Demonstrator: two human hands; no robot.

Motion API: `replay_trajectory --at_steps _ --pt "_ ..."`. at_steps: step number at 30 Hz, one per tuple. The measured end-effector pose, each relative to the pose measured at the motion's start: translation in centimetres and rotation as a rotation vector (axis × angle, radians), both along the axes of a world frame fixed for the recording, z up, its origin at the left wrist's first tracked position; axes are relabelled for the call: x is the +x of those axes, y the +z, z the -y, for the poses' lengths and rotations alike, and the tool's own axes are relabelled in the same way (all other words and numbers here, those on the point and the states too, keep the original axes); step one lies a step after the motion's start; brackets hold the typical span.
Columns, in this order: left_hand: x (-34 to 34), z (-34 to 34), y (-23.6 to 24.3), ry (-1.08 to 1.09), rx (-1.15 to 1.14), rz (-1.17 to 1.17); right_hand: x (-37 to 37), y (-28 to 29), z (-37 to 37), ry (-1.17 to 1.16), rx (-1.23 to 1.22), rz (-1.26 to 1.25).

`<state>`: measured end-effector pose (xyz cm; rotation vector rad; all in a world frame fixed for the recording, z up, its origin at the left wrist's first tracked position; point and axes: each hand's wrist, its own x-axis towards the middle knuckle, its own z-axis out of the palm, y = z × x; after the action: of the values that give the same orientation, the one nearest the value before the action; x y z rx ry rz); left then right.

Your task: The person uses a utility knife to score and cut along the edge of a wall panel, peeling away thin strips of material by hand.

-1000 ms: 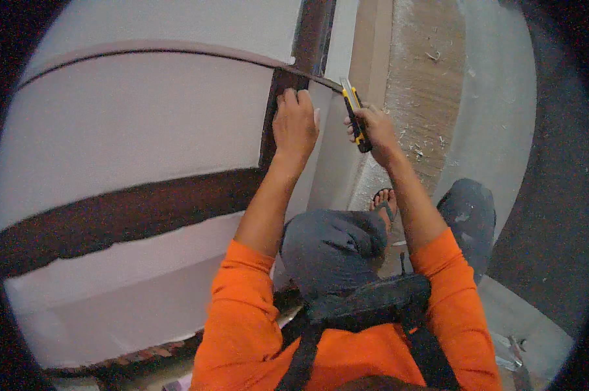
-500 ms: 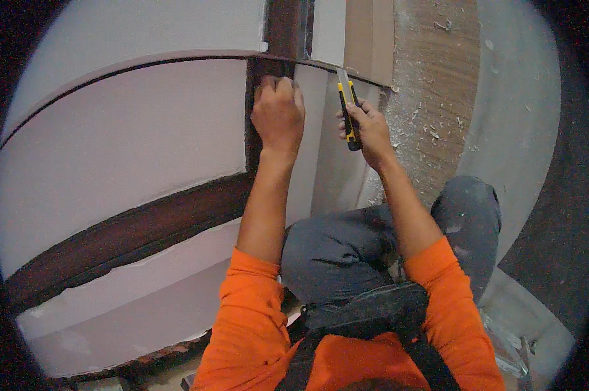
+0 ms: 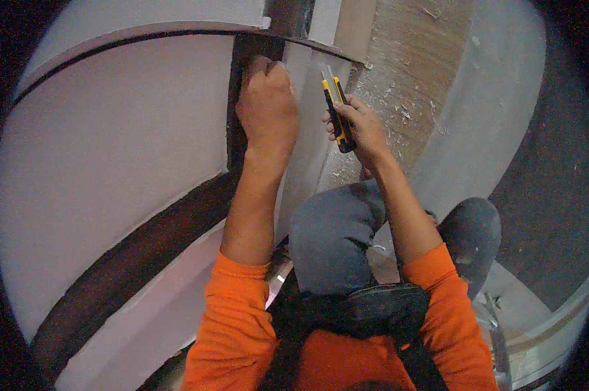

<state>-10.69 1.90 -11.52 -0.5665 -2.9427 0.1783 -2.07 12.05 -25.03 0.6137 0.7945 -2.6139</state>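
In the head view we take the dark vertical strip point(image 3: 237, 124) between the pale panels as our landmark; our left hand point(image 3: 267, 104) is balled into a fist pressed against it near its top; just right of the strip, our right hand point(image 3: 359, 127) is clamped on a yellow-and-black utility knife point(image 3: 337, 107), long axis running up and away, blade end toward the strip's upper end; the left hand is nearer the strip.

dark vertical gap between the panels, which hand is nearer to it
Left. The left hand rests on the dark vertical gap; the right hand, holding a yellow utility knife, sits off to its right.
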Motion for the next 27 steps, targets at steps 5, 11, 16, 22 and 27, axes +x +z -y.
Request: replay_trajectory --at_steps 5,11,16,22,27 --pt "-0.7 -0.4 -1.8 -0.034 -0.137 -0.110 -0.9 -3.2 0.1 0.057 0.067 -0.180" --pt "-1.5 -0.9 -4.4 -0.147 -0.133 -0.313 -2.2 -6.4 3.6 -0.098 -0.120 -0.122" --pt "-1.2 -1.2 -4.7 -0.177 -0.138 -0.308 -2.1 -5.3 5.6 -0.197 -0.106 -0.179" --pt "-1.5 -1.4 -5.2 -0.201 -0.166 -0.352 -4.7 -4.1 6.1 -0.300 -0.209 -0.146" --pt "-2.6 -0.8 -5.1 -0.298 -0.122 -0.481 -4.1 -4.7 7.1 -0.247 -0.177 -0.189"
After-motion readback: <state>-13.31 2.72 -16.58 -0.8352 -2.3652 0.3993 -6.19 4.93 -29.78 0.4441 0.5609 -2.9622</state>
